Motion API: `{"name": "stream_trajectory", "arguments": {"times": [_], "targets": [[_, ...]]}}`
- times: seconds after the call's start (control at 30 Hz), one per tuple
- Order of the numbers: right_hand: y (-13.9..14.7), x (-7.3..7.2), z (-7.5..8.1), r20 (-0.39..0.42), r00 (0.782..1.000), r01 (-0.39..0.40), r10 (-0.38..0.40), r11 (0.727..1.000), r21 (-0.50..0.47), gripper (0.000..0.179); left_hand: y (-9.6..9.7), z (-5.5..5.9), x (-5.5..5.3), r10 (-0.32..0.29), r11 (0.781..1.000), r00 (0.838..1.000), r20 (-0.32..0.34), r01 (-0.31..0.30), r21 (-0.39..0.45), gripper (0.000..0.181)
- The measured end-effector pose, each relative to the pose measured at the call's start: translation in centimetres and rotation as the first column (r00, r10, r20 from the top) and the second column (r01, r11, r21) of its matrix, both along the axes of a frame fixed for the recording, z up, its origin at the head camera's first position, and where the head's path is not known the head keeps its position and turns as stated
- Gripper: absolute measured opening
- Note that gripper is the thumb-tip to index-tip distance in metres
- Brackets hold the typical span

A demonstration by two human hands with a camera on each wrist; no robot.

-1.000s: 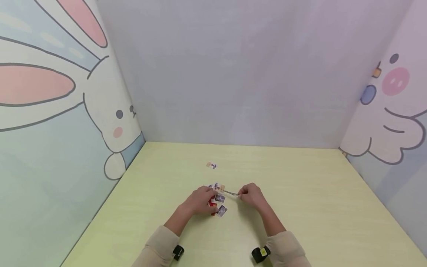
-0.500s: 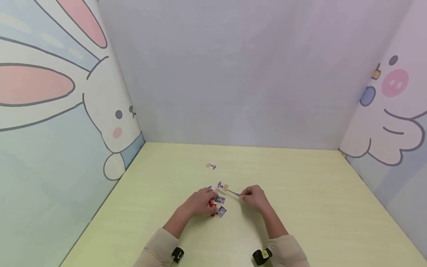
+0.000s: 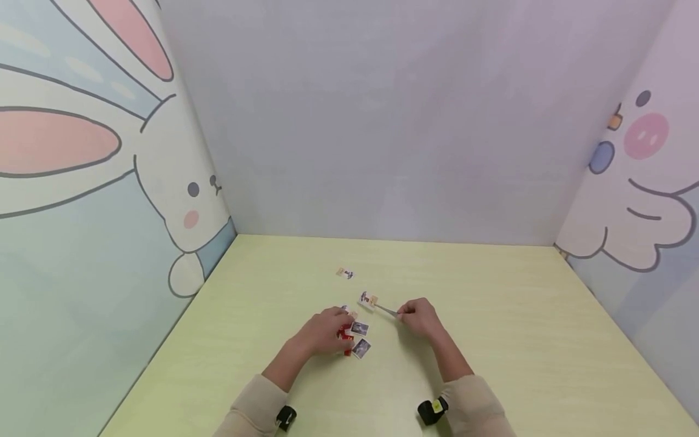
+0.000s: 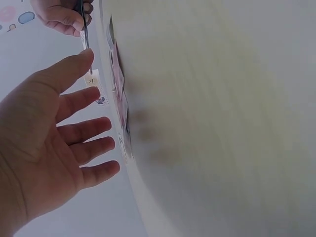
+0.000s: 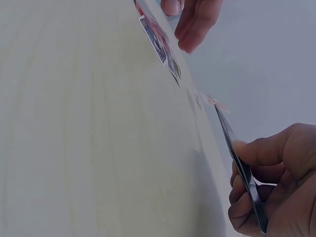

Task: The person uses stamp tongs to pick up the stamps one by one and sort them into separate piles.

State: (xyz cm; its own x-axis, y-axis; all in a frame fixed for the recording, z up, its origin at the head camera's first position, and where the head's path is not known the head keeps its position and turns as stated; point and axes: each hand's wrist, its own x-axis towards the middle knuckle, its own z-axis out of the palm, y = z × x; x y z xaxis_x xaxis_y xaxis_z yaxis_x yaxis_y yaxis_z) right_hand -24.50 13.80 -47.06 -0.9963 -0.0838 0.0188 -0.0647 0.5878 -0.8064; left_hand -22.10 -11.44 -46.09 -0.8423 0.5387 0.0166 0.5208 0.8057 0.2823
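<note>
My right hand (image 3: 419, 317) pinches a pair of tweezers (image 5: 230, 139) between thumb and fingers. At the tweezers' tips hangs a pale stamp (image 3: 368, 300) with a purple and orange print, raised off the table. My left hand (image 3: 326, 331) hovers with parted fingers at a small group of stamps; the left wrist view shows a gap between its fingertips and the table. Two grey-purple stamps (image 3: 359, 328) lie right of its fingers, and red stamps (image 3: 347, 346) show partly beneath them. Another pale stamp peeks out past the fingertips, partly hidden.
A single pale stamp (image 3: 345, 273) lies farther back on the light yellow table (image 3: 491, 315). A plain grey wall (image 3: 382, 121) rises behind, with cartoon-printed side walls at left and right. Black wrist cameras are strapped on both sleeves.
The tweezers have lifted the pale stamp from the group and carried it up and to the right, away from the left fingers. My left hand has stayed nearly in place.
</note>
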Motion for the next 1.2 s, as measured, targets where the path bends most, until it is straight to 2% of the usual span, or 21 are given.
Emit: {"name": "stream_trajectory", "arguments": {"times": [0.2,0.47,0.8,0.9,1.03,1.2], "targets": [[0.0,-1.3,0.1,0.011,1.000,-0.008,0.008,1.000,-0.004,0.006,-0.7,0.1,0.1,-0.003,1.000,1.000,-0.020,0.003,0.009,0.043],[-0.5,-2.3,0.5,0.000,1.000,-0.025,0.025,1.000,0.015,0.007,-1.4,0.3,0.6,0.007,1.000,1.000,0.020,-0.008,0.010,0.045],[-1.7,-3.5,0.0,0.021,1.000,-0.018,0.018,1.000,-0.016,0.007,-1.9,0.2,2.0,-0.065,0.997,0.998,-0.015,0.064,-0.047,0.046],[-2.2,-3.9,0.0,0.022,0.999,-0.024,0.025,1.000,-0.017,0.007,-2.0,0.3,2.5,-0.070,0.996,0.998,0.004,0.070,-0.057,0.047],[-2.7,-4.7,0.2,0.018,1.000,-0.012,0.012,1.000,-0.019,0.007,-2.0,0.6,2.9,-0.076,0.997,0.996,0.038,0.077,-0.030,0.048],[-3.4,-5.5,0.6,0.005,1.000,-0.012,0.012,1.000,-0.005,0.007,-2.2,0.7,3.2,-0.097,0.995,0.994,0.047,0.098,-0.029,0.048]]}}
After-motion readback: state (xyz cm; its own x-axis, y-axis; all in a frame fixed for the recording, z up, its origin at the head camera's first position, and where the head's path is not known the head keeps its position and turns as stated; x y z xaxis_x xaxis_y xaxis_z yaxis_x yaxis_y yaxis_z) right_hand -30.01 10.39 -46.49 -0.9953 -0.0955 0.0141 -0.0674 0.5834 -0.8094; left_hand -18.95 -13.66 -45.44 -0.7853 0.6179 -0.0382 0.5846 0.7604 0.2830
